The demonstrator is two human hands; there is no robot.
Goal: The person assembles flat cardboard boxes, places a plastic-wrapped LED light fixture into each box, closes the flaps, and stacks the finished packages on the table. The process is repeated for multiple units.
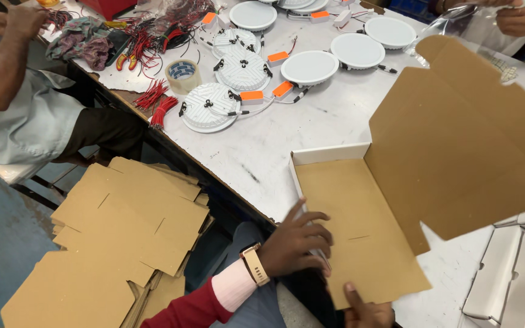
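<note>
A half-folded cardboard box [360, 206], brown inside and white outside, lies open on the white table's near edge. Its large lid flap [463, 140] stands up tilted to the right. My left hand [296, 243], with a watch and a red sleeve, grips the box's left side wall, fingers curled over the edge. My right hand [366, 311] shows only partly at the bottom edge. Its thumb presses on top of the box's near flap and the other fingers are hidden beneath.
Flat cardboard blanks [110, 243] are stacked on the floor at left. Round white panel lights [211, 106] with orange drivers, a tape roll [183, 74] and red wires [159, 103] lie on the table [262, 152]. Folded white boxes [518, 273] sit at right. One person [13, 103] sits at left; another person's hands [524, 18] are at the top right.
</note>
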